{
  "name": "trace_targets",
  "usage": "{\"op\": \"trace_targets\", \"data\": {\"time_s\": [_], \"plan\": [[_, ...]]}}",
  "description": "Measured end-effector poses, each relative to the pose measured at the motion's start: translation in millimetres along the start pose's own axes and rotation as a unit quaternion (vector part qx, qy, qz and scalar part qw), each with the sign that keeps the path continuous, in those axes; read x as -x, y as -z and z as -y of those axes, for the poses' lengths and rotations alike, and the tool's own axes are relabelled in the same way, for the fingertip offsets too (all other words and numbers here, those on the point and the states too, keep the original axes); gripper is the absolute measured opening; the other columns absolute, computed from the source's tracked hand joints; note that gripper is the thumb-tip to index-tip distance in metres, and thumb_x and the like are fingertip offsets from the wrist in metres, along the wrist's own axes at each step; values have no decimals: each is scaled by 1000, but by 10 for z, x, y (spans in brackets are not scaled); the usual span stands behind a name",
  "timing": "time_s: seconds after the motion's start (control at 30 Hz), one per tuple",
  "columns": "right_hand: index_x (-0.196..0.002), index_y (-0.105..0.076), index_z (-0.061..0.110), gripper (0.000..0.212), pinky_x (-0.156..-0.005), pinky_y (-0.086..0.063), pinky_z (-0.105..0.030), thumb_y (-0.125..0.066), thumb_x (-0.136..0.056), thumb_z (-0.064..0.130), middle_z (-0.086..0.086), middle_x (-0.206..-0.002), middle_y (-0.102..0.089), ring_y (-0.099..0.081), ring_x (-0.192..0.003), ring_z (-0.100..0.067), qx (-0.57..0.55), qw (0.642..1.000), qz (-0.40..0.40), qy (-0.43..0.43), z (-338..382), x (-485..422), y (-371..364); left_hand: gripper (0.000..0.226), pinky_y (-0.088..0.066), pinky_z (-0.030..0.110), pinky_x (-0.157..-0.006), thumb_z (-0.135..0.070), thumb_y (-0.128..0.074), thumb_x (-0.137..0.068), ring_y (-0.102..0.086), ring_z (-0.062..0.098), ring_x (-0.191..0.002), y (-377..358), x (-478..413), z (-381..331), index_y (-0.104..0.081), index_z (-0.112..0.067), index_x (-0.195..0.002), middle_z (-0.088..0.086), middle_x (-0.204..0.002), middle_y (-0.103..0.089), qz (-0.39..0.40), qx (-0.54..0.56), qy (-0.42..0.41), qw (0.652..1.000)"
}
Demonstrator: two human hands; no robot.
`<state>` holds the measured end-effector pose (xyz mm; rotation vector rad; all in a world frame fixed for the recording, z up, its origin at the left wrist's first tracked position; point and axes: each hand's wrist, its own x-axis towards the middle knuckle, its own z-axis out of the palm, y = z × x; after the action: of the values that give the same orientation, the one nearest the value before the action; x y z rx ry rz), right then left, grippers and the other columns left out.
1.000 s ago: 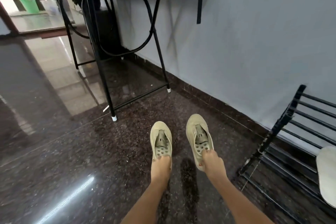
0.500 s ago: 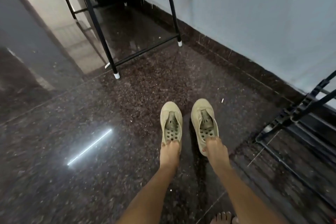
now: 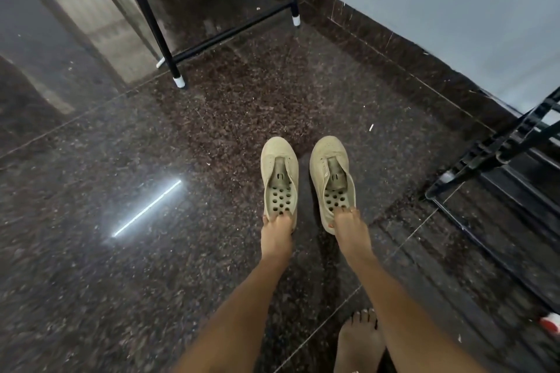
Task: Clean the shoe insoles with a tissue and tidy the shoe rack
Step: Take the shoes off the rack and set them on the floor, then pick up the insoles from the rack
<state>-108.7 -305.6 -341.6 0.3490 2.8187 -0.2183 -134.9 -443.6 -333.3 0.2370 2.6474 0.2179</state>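
Observation:
Two beige slip-on shoes with perforated insoles sit side by side, toes pointing away from me, low over the dark granite floor. My left hand (image 3: 276, 232) grips the heel of the left shoe (image 3: 279, 171), fingers hooked inside its opening. The right shoe (image 3: 330, 169) is held the same way at its heel by my right hand (image 3: 348, 225). The black metal shoe rack (image 3: 497, 160) stands to the right of the shoes. No tissue is in view.
A black metal table frame (image 3: 169, 48) with white foot caps stands at the back left. A grey wall with a dark skirting (image 3: 409, 57) runs along the right. My bare foot (image 3: 359, 342) is at the bottom. A red and white object (image 3: 550, 322) lies at the right edge.
The view has tilted down and the shoes have come lower toward the floor, still held at the heels. The rack's shelves and the white item on them have left the view.

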Motion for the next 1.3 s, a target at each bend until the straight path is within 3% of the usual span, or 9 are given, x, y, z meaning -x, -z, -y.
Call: {"op": "trace_targets", "data": {"time_s": [0.2,0.37,0.43,0.5,0.57,0.97,1.03,1.1,1.3], "plan": [[-114,-49,7,22,-88,-42,-29,-40,-94,5,-8,-115,-56,-49,-112,-22,4,999,46,-1,-11,34,-56,32,-38,37,-100,5,-36,-93,-50,28,-113,-2,30,2,-49,-6,-120,11,-120,-56,0,19,-10,1000],[-121,-45,8,27,-97,-36,-33,-43,-95,18,-9,-122,-53,-47,-116,-25,23,996,74,36,-22,60,155,31,-40,33,-97,2,-45,-91,-53,25,-111,133,100,-38,-50,-8,-119,9,-115,-59,-15,4,-12,1000],[-118,-47,8,26,-98,-35,-32,-43,-95,20,-10,-120,-55,-48,-115,-25,42,996,59,47,-47,78,304,23,-50,25,-76,-8,-72,-75,-63,18,-88,188,138,-91,-64,-11,-96,5,-90,-67,-85,7,-25,996],[-117,-49,8,25,-97,-35,-32,-43,-95,20,-11,-119,-56,-49,-115,-25,47,997,44,49,-86,112,483,42,-46,19,-45,-12,-93,-31,-61,11,-53,188,151,-141,-65,-18,-62,-3,-55,-61,-110,-7,-48,993],[-116,-50,9,24,-96,-36,-31,-40,-94,13,-11,-118,-57,-50,-114,-23,45,998,19,51,-148,154,661,50,-45,18,-39,-14,-94,-16,-61,11,-48,128,95,-177,-65,-18,-57,-4,-50,-60,-121,4,-71,990],[-116,-55,5,29,-97,-36,-32,-43,-95,19,-12,-120,-56,-49,-115,-26,52,992,-114,-15,-889,735,1928,58,-56,23,-67,-31,-94,-36,-71,15,-83,1258,602,-1231,-76,-9,-87,4,-90,-74,-264,-47,-249,931],[-119,-55,6,32,-99,-37,-33,-43,-95,23,-11,-123,-55,-49,-116,-25,41,990,-127,-35,-1139,922,2156,58,-47,25,-93,-35,-79,-70,-60,17,-114,1429,820,-1452,-64,-5,-117,12,-123,-63,-241,-47,-268,931],[-119,-55,6,32,-96,-39,-33,-41,-96,24,-12,-124,-55,-50,-115,-26,36,989,-134,-58,-1427,1144,2328,51,-18,28,-115,-28,-38,-100,-25,19,-142,1472,984,-1707,-28,-6,-145,12,-153,-27,-211,-56,-318,923],[-126,-50,6,36,-98,-40,-35,-42,-96,24,-13,-131,-51,-48,-120,-27,-9,976,-119,-183,-2340,1937,2446,47,-13,29,-116,-24,-26,-103,-17,19,-144,1313,1377,-2588,-19,-9,-148,8,-156,-20,-192,-41,-416,888]]}}
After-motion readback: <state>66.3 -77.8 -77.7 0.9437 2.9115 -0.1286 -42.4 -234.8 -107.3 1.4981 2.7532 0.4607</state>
